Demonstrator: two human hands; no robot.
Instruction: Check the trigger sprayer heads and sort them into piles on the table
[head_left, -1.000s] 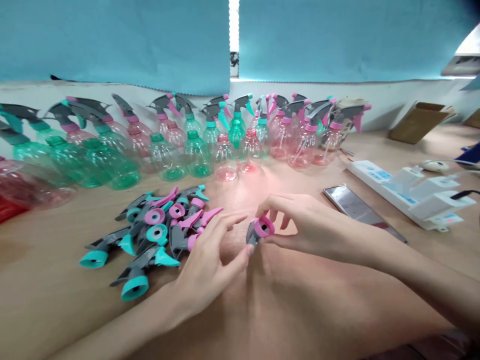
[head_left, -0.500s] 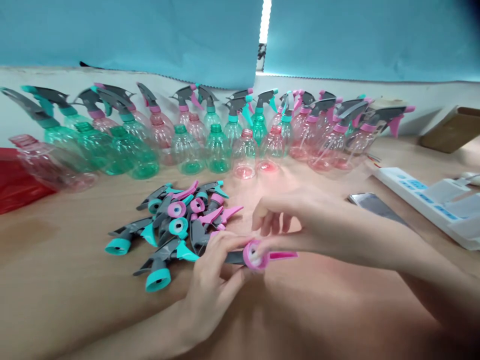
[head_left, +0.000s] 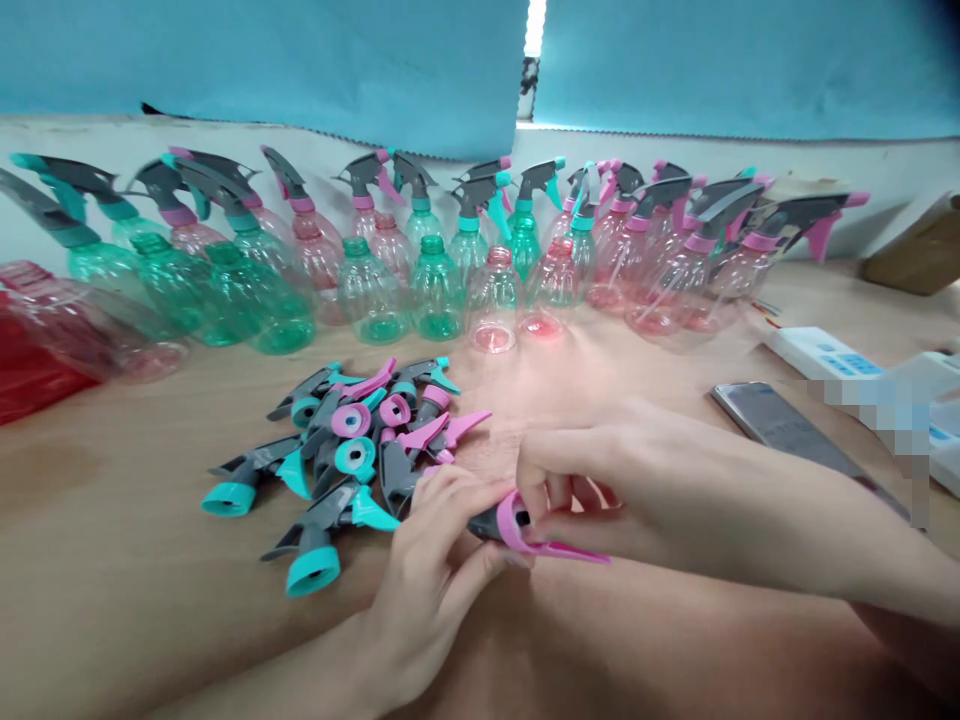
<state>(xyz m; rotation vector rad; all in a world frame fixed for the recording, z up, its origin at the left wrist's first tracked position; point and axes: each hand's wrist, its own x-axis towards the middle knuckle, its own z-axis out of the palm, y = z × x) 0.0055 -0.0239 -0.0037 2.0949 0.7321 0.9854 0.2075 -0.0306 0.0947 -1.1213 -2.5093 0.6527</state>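
My left hand (head_left: pixel 439 565) is closed around a grey trigger spray head with a pink collar (head_left: pixel 511 520), whose open end is turned up toward me. Its long pink trigger points right, beneath my right hand (head_left: pixel 585 490). The curled index finger and thumb of that hand pinch at the collar's right rim, beside the dark hole inside. Whether they hold something small is hidden. Left of my hands lies a pile of loose spray heads, grey with turquoise collars (head_left: pixel 355 457) or pink collars (head_left: pixel 351 421).
Uncapped green bottles (head_left: pixel 439 300) and pink bottles (head_left: pixel 493 310) stand behind the pile. Further back are several bottles with spray heads fitted (head_left: pixel 525 240). A phone (head_left: pixel 787 430) and a white power strip (head_left: pixel 825 355) lie at right, a red bag (head_left: pixel 45 370) at far left.
The spray head has tilted, its trigger now pointing lower to the right. My right fingers have shifted to the collar's right rim, baring the dark hole. The view has moved slightly.
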